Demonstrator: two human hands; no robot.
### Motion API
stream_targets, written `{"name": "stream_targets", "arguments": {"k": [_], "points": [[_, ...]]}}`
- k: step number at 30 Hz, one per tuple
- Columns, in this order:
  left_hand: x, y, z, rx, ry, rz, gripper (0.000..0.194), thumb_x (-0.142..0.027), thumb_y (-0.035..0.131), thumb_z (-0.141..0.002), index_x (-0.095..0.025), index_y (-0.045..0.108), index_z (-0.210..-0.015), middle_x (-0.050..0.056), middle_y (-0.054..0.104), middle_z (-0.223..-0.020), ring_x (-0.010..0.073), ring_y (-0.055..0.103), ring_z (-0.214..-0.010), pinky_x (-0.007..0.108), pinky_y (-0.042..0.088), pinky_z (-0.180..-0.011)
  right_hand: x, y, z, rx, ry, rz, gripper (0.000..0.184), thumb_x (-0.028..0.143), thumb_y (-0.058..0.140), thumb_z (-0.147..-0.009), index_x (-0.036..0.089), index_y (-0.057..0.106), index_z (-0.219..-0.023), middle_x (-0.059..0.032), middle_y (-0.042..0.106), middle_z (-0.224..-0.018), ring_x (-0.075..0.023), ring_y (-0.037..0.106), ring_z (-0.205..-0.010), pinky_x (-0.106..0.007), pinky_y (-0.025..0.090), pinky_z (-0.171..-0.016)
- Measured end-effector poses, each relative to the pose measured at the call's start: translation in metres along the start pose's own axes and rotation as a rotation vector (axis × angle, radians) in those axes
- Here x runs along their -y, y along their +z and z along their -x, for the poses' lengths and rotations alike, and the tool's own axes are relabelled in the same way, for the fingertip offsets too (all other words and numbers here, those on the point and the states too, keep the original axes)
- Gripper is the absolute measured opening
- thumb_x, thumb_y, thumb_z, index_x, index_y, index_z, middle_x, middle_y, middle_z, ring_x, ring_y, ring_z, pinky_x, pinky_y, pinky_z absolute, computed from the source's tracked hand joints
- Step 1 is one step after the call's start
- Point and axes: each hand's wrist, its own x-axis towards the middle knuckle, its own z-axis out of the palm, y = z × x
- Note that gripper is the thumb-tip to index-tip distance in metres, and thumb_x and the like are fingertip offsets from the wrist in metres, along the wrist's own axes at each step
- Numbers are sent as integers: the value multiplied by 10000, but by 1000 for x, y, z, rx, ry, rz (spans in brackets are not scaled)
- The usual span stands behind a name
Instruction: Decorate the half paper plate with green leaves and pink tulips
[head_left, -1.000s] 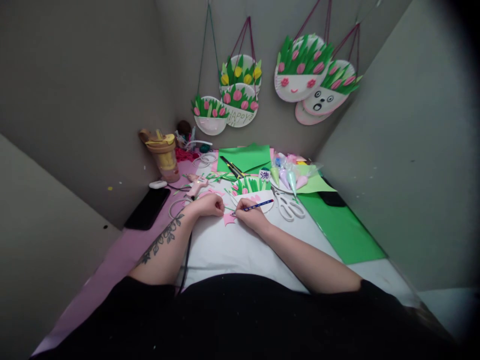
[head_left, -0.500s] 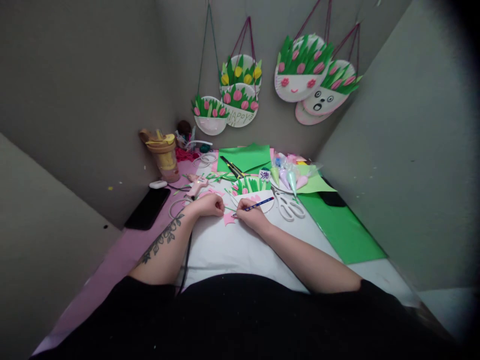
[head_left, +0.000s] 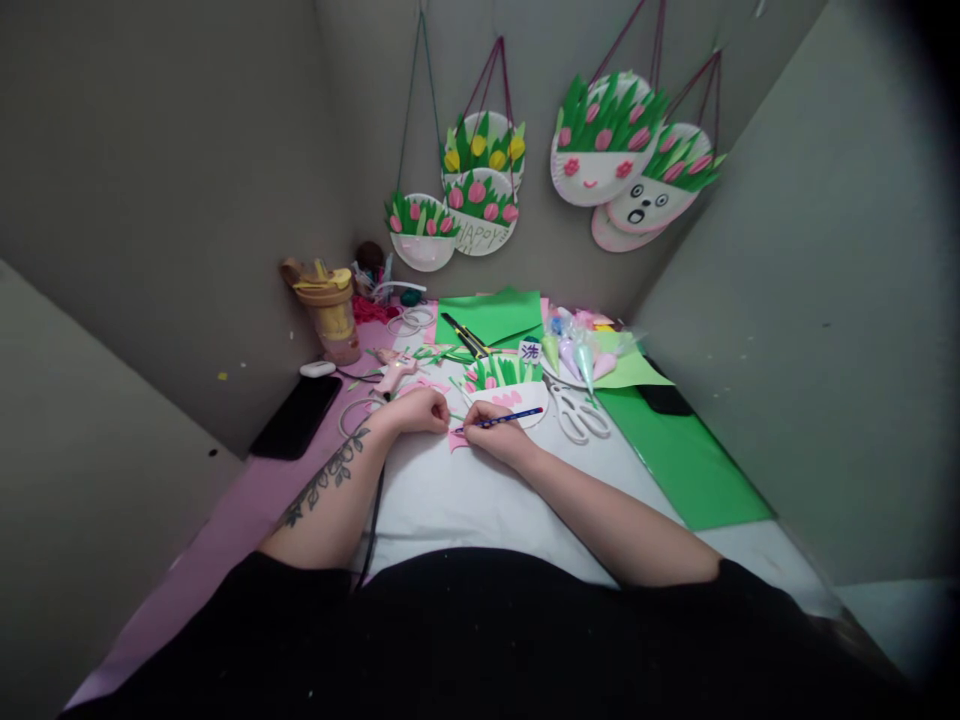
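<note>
My right hand [head_left: 491,428] is closed around a dark blue pencil [head_left: 517,416] with a red end, held at a low slant. Its tip meets a small piece of pink paper [head_left: 456,441] on the white table cover, partly hidden by my fingers. My left hand [head_left: 426,410] rests at the paper's left edge with curled fingers; what they pinch, if anything, is hidden. A thin green strip [head_left: 457,417] lies between the hands. Just behind them sits a paper-plate basket [head_left: 531,402] with green leaves, pink tulips and pink pieces on its white front.
White scissors [head_left: 579,415] lie right of the plate. A pink glue gun [head_left: 396,374] and a black phone [head_left: 296,418] are to the left. Behind are a utility knife [head_left: 465,335], green sheets [head_left: 690,465] and piping bags [head_left: 583,360]. Finished plate baskets [head_left: 600,178] hang on the wall.
My right hand has shifted slightly left, bringing the pencil tip across the pink paper toward my left fingers. The pencil lies flatter, and my left hand has stayed in place.
</note>
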Motion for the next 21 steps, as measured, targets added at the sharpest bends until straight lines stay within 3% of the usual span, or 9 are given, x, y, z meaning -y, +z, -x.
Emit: {"name": "stream_targets", "arguments": {"k": [21], "points": [[-1, 0, 0, 2, -3, -5, 158, -211, 584, -609, -153, 683, -719, 5, 665, -682, 134, 583, -649, 201, 391, -573, -5, 2, -3, -23, -40, 89, 15, 190, 569, -652, 188, 567, -638, 27, 569, -599, -120, 482, -571, -227, 351, -530]]}}
